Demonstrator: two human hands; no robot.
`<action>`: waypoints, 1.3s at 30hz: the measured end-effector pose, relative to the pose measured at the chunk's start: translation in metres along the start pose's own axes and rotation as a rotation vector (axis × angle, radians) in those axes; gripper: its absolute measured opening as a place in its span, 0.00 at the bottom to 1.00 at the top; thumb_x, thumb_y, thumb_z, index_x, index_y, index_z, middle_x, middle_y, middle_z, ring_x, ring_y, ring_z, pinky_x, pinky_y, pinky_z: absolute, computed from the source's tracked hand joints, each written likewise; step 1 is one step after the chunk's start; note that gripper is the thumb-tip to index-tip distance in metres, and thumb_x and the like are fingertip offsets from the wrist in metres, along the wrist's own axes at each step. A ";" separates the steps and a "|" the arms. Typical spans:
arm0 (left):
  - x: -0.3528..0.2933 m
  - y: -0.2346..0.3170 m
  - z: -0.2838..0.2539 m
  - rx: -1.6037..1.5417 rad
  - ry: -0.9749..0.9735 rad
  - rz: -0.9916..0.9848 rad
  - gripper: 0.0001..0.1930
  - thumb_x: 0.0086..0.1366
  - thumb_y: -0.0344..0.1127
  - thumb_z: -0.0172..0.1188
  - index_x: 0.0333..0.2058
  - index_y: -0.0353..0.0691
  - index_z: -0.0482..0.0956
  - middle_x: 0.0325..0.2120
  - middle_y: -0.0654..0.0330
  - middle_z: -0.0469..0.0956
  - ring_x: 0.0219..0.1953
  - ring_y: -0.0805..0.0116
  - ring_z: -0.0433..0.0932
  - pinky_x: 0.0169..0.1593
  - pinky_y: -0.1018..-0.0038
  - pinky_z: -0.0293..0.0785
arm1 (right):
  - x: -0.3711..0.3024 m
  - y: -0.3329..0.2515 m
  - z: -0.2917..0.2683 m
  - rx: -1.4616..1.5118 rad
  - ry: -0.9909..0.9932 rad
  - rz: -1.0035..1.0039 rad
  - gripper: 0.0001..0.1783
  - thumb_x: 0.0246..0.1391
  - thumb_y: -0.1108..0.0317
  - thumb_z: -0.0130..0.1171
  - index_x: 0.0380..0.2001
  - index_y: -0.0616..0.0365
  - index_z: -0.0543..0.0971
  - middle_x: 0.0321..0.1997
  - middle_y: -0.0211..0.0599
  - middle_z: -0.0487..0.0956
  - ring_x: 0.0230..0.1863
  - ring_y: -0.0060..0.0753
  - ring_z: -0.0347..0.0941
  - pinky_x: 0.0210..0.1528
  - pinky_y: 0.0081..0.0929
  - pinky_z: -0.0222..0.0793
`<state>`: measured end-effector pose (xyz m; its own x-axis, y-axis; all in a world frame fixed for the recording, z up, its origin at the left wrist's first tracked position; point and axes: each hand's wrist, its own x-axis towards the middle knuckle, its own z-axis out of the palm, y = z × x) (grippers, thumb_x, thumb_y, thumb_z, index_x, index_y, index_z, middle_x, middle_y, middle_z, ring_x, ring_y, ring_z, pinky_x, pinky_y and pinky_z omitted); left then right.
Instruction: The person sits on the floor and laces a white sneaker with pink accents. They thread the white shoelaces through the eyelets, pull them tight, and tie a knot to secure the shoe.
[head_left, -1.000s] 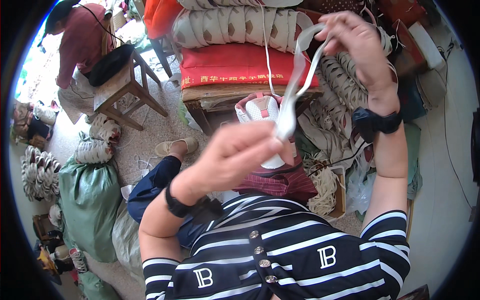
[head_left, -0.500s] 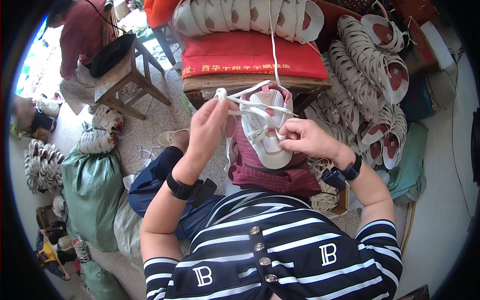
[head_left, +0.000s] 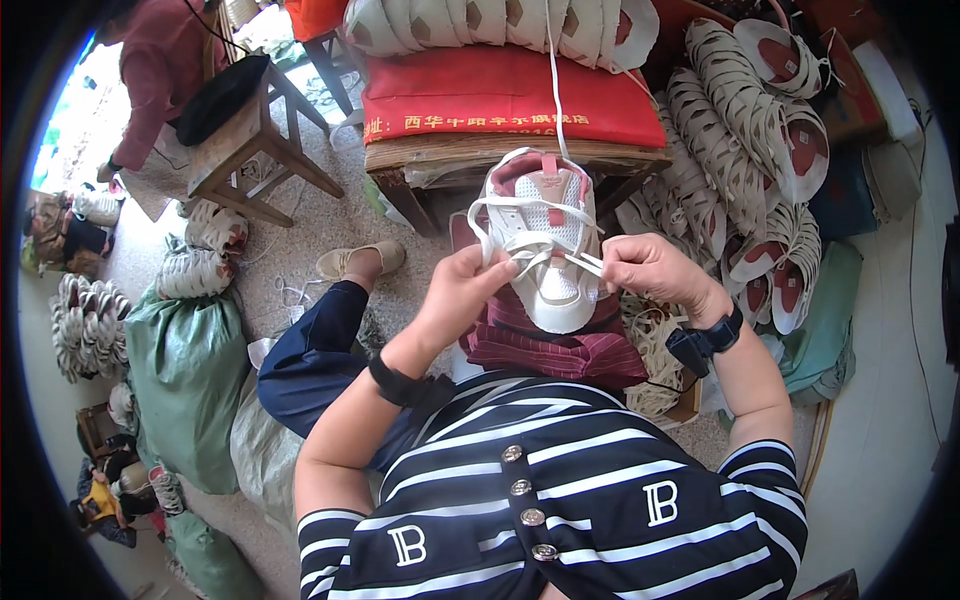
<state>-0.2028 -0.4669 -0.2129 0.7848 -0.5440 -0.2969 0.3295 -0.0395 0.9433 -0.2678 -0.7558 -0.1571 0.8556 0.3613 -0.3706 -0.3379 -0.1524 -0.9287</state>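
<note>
My left hand (head_left: pixel 463 295) and right hand (head_left: pixel 655 275) each pinched tight on white lace (head_left: pixel 588 264).
Shoe (head_left: pixel 548 232), toe toward me, above maroon cloth (head_left: pixel 550 350), by near edge of wooden table (head_left: pixel 450 153); nested uppers (head_left: pixel 480 25) on red sack (head_left: pixel 480 100) there, more stacks (head_left: pixel 735 110) off right edge; speckled floor (head_left: pixel 280 290).

The shoe (head_left: pixel 548 240) pairs open mesh with a smooth, matt toe (head_left: pixel 560 315); its lace (head_left: pixel 520 203) is flat, woven cloth. The worktop (head_left: pixel 450 156) is rough-edged wood, the stool (head_left: pixel 233 158) worn wood, the sack (head_left: pixel 190 385) glossy plastic, the buttons (head_left: pixel 533 517) shiny metal.
</note>
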 end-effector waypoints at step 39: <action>-0.037 0.256 0.084 -0.627 0.456 0.400 0.26 0.79 0.40 0.38 0.16 0.47 0.63 0.17 0.69 0.55 0.20 0.78 0.52 0.29 0.77 0.57 | 0.000 -0.011 0.055 -1.000 0.003 -0.657 0.17 0.53 0.63 0.64 0.41 0.64 0.80 0.43 0.44 0.81 0.47 0.44 0.77 0.49 0.36 0.75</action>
<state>-0.1918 -0.5275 0.0521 0.9927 -0.0243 -0.1181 0.1074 0.6241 0.7739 -0.2853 -0.7035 -0.1470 0.7519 0.6360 0.1739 0.6180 -0.5879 -0.5220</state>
